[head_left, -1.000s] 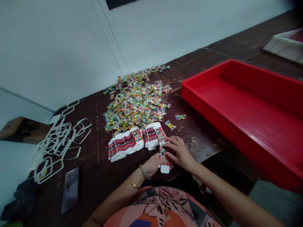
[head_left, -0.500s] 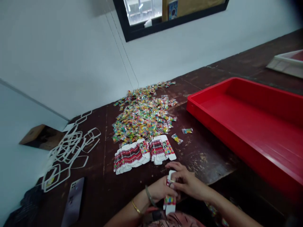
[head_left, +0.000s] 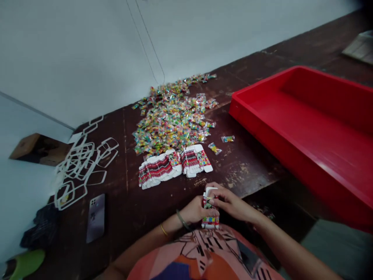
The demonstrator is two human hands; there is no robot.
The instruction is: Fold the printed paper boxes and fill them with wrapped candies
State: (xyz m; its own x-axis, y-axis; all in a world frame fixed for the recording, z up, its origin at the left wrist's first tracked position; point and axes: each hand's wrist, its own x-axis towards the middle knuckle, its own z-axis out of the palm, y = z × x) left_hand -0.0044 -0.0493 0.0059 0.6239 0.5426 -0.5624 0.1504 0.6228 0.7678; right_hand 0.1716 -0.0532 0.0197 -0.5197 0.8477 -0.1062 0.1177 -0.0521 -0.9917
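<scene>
Between my two hands, close to my body, is a small printed carton [head_left: 210,220] in red and white with a white flap standing at its top. My left hand [head_left: 194,210] wraps round its lower part, thumb across the printed front. My right hand [head_left: 229,200] is closed on the upper part, fingers by the flap. Just beyond lie two fanned rows of flat folded cartons, a left row [head_left: 159,170] and a right row [head_left: 194,160]. Behind them spreads a heap of small wrapped candies [head_left: 171,124]. Two loose candies [head_left: 215,148] lie to its right.
A large red tray [head_left: 262,124] stands on the dark table [head_left: 116,233] at right. White loop bands [head_left: 84,163] lie at left, near a cardboard box [head_left: 40,149]. A phone [head_left: 96,217], a black plastic bag [head_left: 40,225] and a green object [head_left: 27,262] are at lower left.
My view has tilted downward, so the window has left the picture and more of my shirt shows. The carton now shows its wide printed front; both hands still hold it.
</scene>
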